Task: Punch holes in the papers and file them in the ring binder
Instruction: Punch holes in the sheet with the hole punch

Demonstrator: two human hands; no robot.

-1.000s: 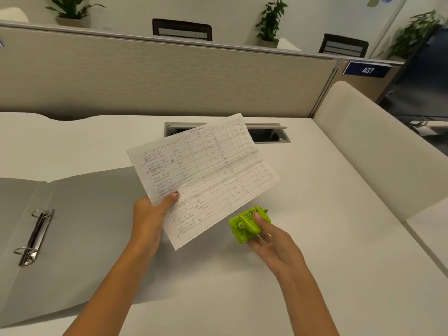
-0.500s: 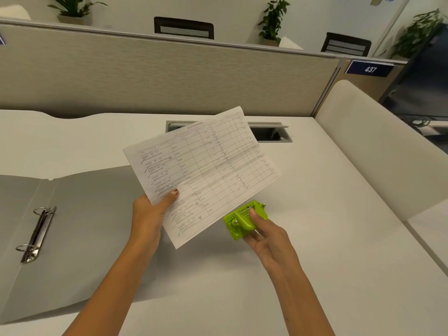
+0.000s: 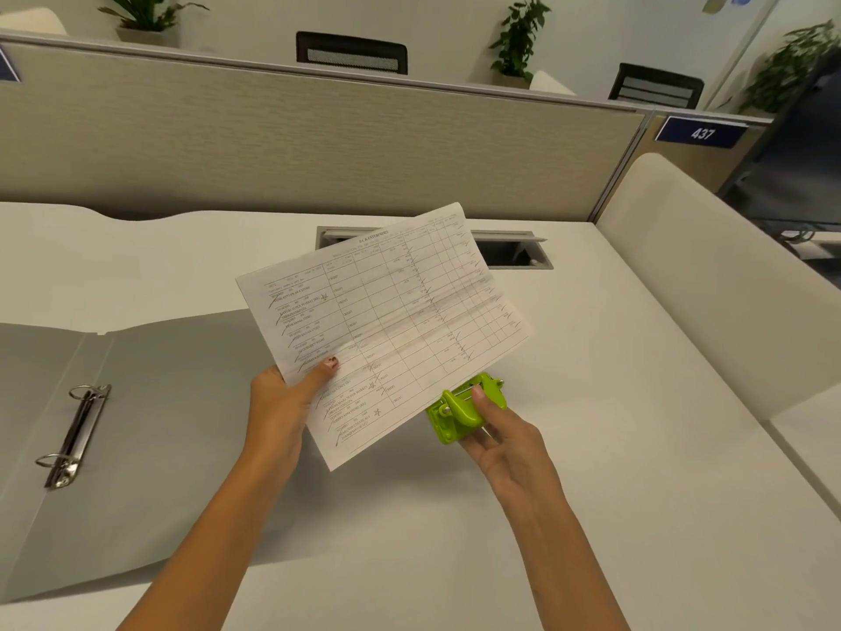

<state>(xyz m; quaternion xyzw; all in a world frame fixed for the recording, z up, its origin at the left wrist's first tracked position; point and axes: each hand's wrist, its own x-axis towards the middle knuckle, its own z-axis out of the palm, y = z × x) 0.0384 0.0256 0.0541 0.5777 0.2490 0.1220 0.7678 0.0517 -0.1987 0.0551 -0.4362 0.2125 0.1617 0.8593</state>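
My left hand (image 3: pixel 284 400) holds a printed sheet of paper (image 3: pixel 387 321) by its near left edge, thumb on top, tilted above the desk. My right hand (image 3: pixel 505 437) grips a small lime-green hole punch (image 3: pixel 459 409), raised off the desk, its slot against the sheet's lower right edge. A grey ring binder (image 3: pixel 150 430) lies open flat on the left, with its metal ring mechanism (image 3: pixel 75 434) shut and nothing filed on it.
The white desk (image 3: pixel 591 448) runs back to a beige partition (image 3: pixel 318 143). A cable slot (image 3: pixel 514 252) sits behind the sheet. A low cream divider (image 3: pixel 710 275) borders the right side.
The hole punch has moved left and up to meet the sheet's lower right edge. The sheet has lifted and shifted slightly left.
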